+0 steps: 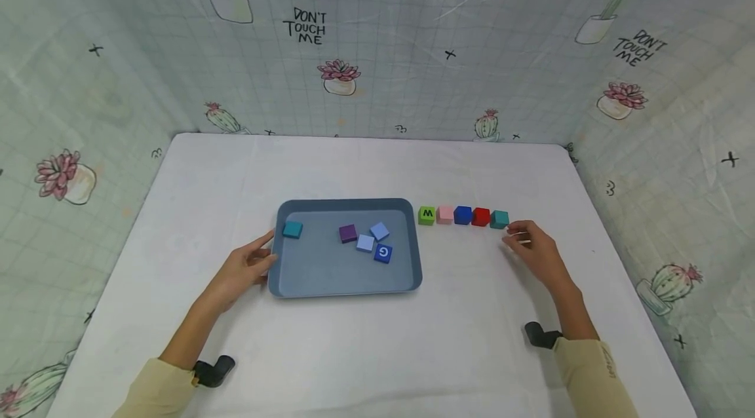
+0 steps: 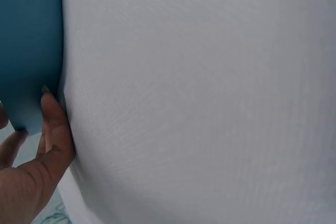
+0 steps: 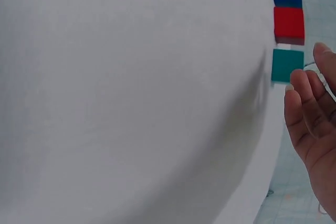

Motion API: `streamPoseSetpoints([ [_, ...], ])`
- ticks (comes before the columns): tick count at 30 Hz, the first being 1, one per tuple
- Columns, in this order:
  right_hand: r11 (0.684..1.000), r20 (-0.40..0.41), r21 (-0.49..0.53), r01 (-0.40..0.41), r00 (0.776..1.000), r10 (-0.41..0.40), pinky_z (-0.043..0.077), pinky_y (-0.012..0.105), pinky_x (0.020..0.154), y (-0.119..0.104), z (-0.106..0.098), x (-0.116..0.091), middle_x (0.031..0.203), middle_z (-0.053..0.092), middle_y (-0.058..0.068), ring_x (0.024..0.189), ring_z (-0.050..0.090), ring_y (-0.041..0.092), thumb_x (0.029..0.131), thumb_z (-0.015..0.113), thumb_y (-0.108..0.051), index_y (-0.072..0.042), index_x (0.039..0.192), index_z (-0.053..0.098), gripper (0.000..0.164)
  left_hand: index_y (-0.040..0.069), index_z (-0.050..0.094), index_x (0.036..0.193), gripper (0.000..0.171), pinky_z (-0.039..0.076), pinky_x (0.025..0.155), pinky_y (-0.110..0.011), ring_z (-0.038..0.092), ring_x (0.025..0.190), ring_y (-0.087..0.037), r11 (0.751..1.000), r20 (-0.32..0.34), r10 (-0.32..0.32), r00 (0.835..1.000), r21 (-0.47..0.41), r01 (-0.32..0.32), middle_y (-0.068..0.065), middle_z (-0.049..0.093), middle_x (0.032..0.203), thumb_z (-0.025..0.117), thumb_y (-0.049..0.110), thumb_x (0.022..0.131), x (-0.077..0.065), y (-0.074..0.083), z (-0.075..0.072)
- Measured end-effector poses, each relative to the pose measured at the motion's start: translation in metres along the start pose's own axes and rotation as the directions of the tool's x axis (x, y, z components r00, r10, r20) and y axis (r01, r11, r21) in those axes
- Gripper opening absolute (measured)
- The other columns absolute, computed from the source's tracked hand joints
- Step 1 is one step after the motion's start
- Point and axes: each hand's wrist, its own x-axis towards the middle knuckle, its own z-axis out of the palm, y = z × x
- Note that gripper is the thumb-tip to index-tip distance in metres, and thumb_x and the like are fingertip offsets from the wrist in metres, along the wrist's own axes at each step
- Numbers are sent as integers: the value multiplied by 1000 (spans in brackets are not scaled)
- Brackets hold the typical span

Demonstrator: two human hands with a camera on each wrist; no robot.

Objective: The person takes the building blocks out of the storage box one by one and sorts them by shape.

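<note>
My left hand (image 1: pixel 243 270) is at the left side of a blue-grey tray (image 1: pixel 348 290), its fingertips touching the rim; in the left wrist view the thumb lies along the tray's edge (image 2: pixel 31 40). Inside the tray are a teal block (image 1: pixel 292 229), a purple block (image 1: pixel 348 233), two light blue blocks (image 1: pixel 379 230) and a blue block with a white letter (image 1: pixel 383 253). My right hand (image 1: pixel 535 254) is just right of a teal block (image 1: pixel 499 219), fingers loosely bent and holding nothing. That block ends a row with a red block (image 1: pixel 480 217).
Further left in the row are a dark blue block (image 1: pixel 463 215), a pink block (image 1: pixel 445 214) and a green block marked with a letter (image 1: pixel 426 215), close to the tray's right rim. A white table (image 1: pixel 354 352) lies beneath, with printed cloth (image 1: pixel 401 31) around it.
</note>
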Motion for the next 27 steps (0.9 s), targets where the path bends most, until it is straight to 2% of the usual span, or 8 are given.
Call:
streamPoseSetpoints([
  [4,996,-31,-22,88,996,-88,53,40,79,12,8,8,104,59,-4,95,58,15,89,58,-45,-18,117,52,39,10,26,150,61,55,74,-34,53,107,-37,1000,4,-5,1000,-7,5,-27,43,122,55,14,97,-1,0,0],
  [8,989,-26,-30,143,989,-143,54,36,77,5,11,14,103,60,-6,94,58,13,90,58,-42,-19,119,52,37,11,25,150,61,54,75,-34,52,107,-38,1000,9,-5,1000,-14,5,-27,42,123,55,14,97,-1,0,-1],
  [12,988,17,-24,151,988,-151,52,29,78,-18,10,14,103,62,-1,94,58,16,91,58,-39,-14,121,52,39,11,25,150,61,54,75,-34,52,108,-38,1000,9,-2,1000,-16,3,-27,42,123,55,13,97,0,0,-1],
  [14,992,48,-9,123,991,-123,52,26,79,-36,7,13,105,62,1,95,57,16,92,60,-34,-13,123,52,38,10,25,150,61,54,75,-34,51,108,-38,1000,9,-4,1000,-16,4,-27,42,123,54,13,97,0,0,-1],
  [16,993,66,-12,121,991,-120,53,26,76,-55,5,12,105,62,2,95,56,16,92,62,-29,-12,124,52,37,10,25,150,61,54,75,-34,51,108,-38,1000,9,-3,1000,-16,4,-27,42,123,54,12,97,0,0,-1],
  [19,992,104,33,122,987,-125,53,36,77,-87,-2,9,106,61,8,96,56,20,90,65,-15,-6,125,53,38,10,25,150,61,54,75,-34,51,108,-37,1000,11,-4,1000,-16,4,-26,42,122,54,13,97,0,0,-1],
  [21,986,119,39,162,979,-165,52,41,77,-101,-5,9,105,61,11,94,57,23,90,66,-11,-2,124,53,38,10,25,150,61,54,75,-34,51,108,-37,1000,11,-4,1000,-15,5,-26,42,122,55,13,97,-1,0,-1],
  [27,973,147,32,230,961,-232,51,38,79,-120,-6,11,106,62,12,93,57,21,90,65,-8,-1,124,52,37,10,26,150,61,54,75,-34,52,107,-37,1000,9,-8,1000,-10,8,-26,42,122,55,15,96,0,1,-2],
])
